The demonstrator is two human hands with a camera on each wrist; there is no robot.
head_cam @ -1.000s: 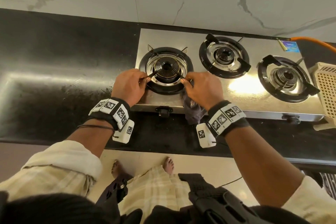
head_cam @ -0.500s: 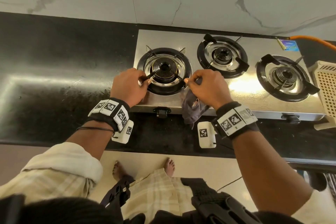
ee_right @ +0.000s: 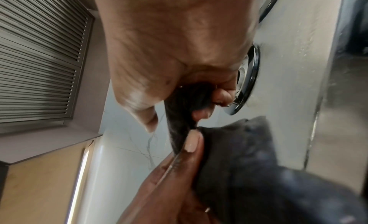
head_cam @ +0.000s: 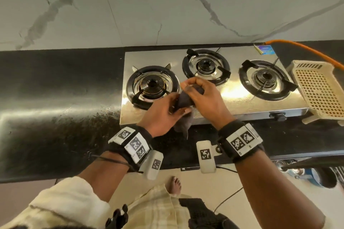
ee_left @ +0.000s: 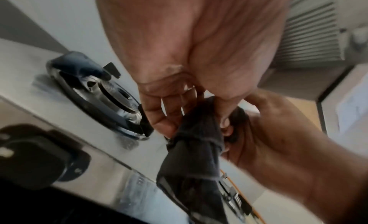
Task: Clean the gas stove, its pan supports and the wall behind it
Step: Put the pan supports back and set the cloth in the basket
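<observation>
Both your hands pinch the cloth point(head_cam: 183, 101) over the stove point(head_cam: 232, 106) front edge: left hand point(head_cam: 163, 111) low, right hand point(head_cam: 204, 98) high. Cloth hangs lengthwise between them. Nearest pan support point(head_cam: 151, 85) lies just left; wall point(head_cam: 167, 5) lies beyond the stove.

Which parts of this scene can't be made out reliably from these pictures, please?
- Front of the left pan support: head view, partly covered by the left hand.
- Cloth: head view, mostly wrapped inside the left hand and the right hand.
- Plastic basket: head view, cut off by the right edge.
- Stove knob: left wrist view, blurred.
</observation>
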